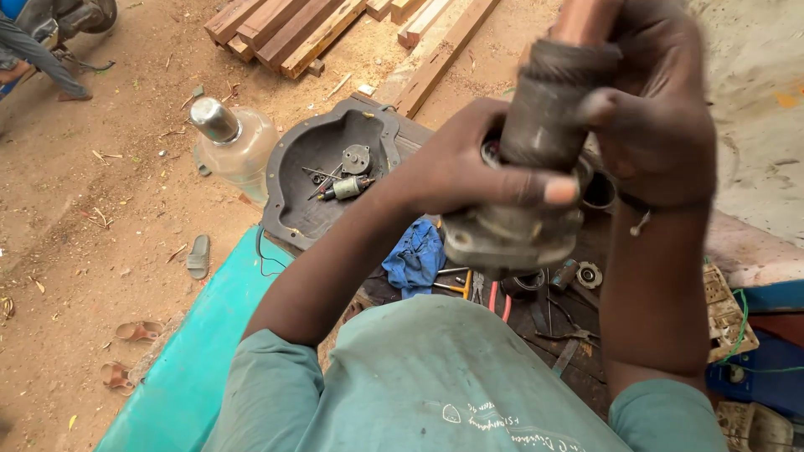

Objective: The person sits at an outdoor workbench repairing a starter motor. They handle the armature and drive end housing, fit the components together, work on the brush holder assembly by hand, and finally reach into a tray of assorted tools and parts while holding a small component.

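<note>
I hold a dirty grey metal motor part (536, 167) up in front of my chest, a cylinder with a flanged housing at its lower end. My left hand (469, 172) wraps around its middle from the left, thumb across the front. From the right, my right hand (657, 109) grips its upper end. Below on the dark workbench (578, 368) lie pliers with red handles (490, 293), a bearing (589, 274) and small metal pieces.
A black moulded tray (314, 180) with a small armature and screws rests left of the bench. A blue rag (416, 255) lies by it. A clear plastic jug (234, 142), wooden planks (293, 29), sandals (138, 331) and a teal sheet (197, 360) are on the sandy ground.
</note>
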